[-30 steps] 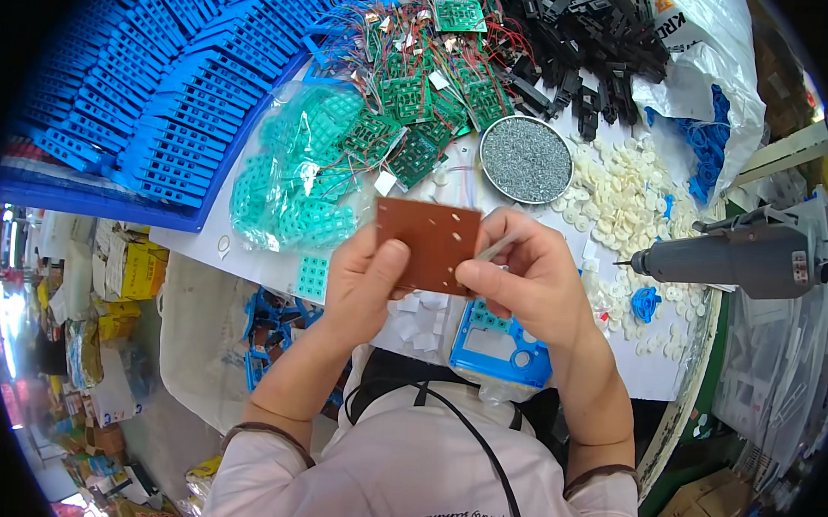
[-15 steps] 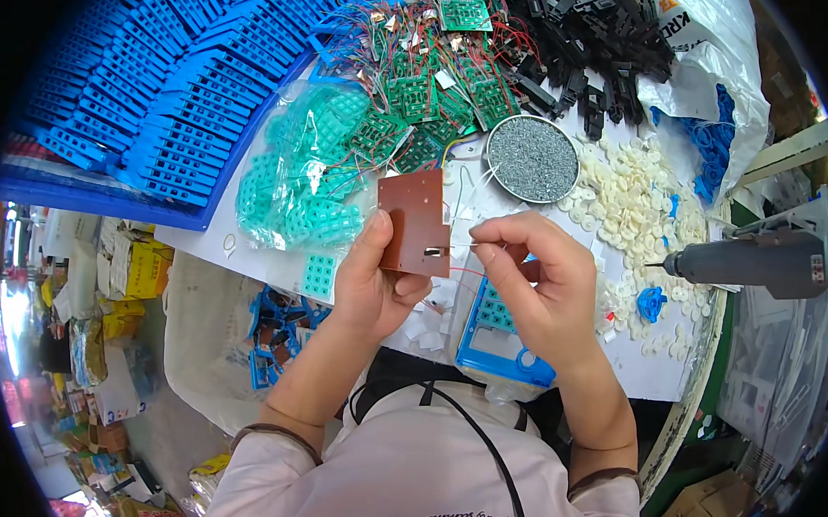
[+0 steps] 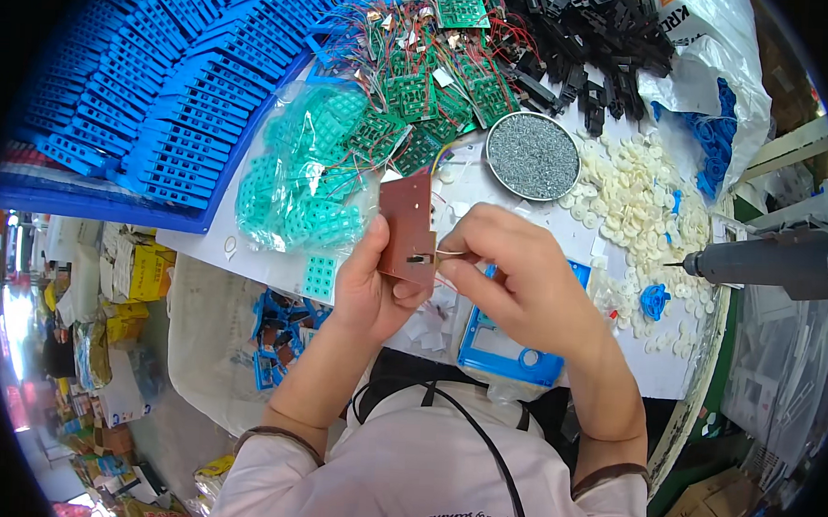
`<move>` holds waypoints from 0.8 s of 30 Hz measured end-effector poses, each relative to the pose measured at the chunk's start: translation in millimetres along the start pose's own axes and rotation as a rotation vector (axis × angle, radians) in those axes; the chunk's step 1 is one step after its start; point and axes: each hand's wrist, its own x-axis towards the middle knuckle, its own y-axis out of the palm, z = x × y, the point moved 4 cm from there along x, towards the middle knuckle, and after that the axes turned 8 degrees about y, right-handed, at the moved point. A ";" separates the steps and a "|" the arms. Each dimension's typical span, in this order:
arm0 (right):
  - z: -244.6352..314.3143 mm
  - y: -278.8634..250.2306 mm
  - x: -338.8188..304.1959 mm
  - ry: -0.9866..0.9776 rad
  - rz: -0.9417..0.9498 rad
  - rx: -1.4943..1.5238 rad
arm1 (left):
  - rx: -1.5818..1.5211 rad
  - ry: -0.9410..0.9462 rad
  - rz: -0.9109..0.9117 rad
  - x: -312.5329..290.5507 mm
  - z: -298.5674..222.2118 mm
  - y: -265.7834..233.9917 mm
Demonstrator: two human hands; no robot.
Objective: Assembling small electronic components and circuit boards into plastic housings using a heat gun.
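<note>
Left grip [image 3: 373,280] holding brown circuit board [image 3: 403,223] | right grip [image 3: 515,272] narrowly pinching apparent pale wire [image 3: 448,253] | wire handling looking unfinished | blue housing [image 3: 504,364] lying apart, near right

Single head-worn fisheye view, downward onto nearby hands [image 3: 520,270] and worktable [image 3: 266,266]

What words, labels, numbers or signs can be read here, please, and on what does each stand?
White plastic bag: large lettering, incomplete; I won't copy it.
Pale shirt: small dark script; likewise not copied.
Yellow box: printing too blurred to read.
Grey power tool: marking too small to read.
Brown board: no text visible.
</note>
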 end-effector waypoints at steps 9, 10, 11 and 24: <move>-23.6 18.9 3.4 0.691 0.390 0.634 | 0.560 0.275 0.202 -0.7 -22.9 12.2; -23.1 22.8 2.7 0.665 0.351 0.597 | 0.563 0.298 0.232 -2.6 -27.2 10.6; -23.6 26.1 1.4 0.638 0.312 0.560 | 0.566 0.321 0.263 -4.4 -30.7 9.4; -25.6 59.7 -25.5 0.948 0.512 0.978 | 0.727 0.438 0.262 -9.5 -25.4 8.0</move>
